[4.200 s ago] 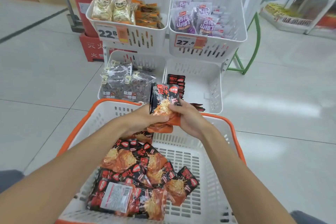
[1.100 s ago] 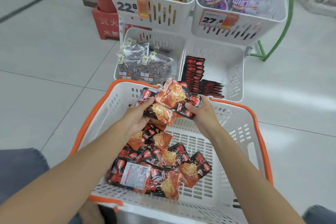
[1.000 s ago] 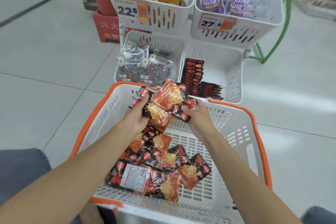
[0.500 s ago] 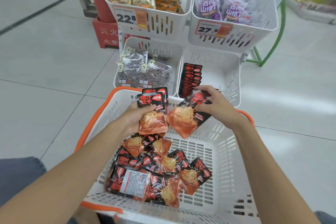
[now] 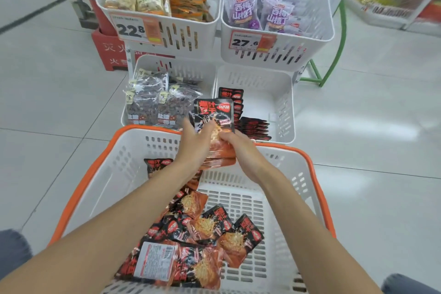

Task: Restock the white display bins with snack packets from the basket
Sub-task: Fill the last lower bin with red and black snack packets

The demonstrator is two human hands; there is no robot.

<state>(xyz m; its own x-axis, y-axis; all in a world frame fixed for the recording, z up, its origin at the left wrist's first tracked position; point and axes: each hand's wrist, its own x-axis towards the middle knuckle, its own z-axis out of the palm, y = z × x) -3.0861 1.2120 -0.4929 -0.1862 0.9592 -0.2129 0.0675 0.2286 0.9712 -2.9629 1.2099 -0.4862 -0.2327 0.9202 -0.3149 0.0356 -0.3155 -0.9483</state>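
- Both hands hold one stack (image 5: 214, 124) of black-and-orange packets; left hand (image 5: 194, 145) grips its left edge with the thumb laid across the front, and the fingers go behind it, mostly out of sight.
- right hand (image 5: 241, 150) holds the stack from the right, thumb pressed on the front low down; its fingers seem to curl round the back, though blur makes that uncertain.
- Stack stands upright with the label facing the camera, above the far rim of the basket (image 5: 148, 127); several orange packet bottoms fan out under the hands, their number unclear.
- Basket is white with an orange rim; loose packets (image 5: 205, 229) of the same kind lie heaped at its near left, most face up, one face down showing a white label; one more leans on the far-left wall.
- lower right bin (image 5: 285, 107) sits just beyond the basket; a row (image 5: 232, 100) of the same packets stands along its left wall, with a shorter row beside it.
- lower left bin (image 5: 191, 69) holds clear bags (image 5: 155, 107) of dark snacks.
- upper left bin (image 5: 202, 38) is tagged 22.8 and holds tan bags and orange packets; upper right bin (image 5: 310, 48) is tagged 27.6 and holds purple-and-white packs.
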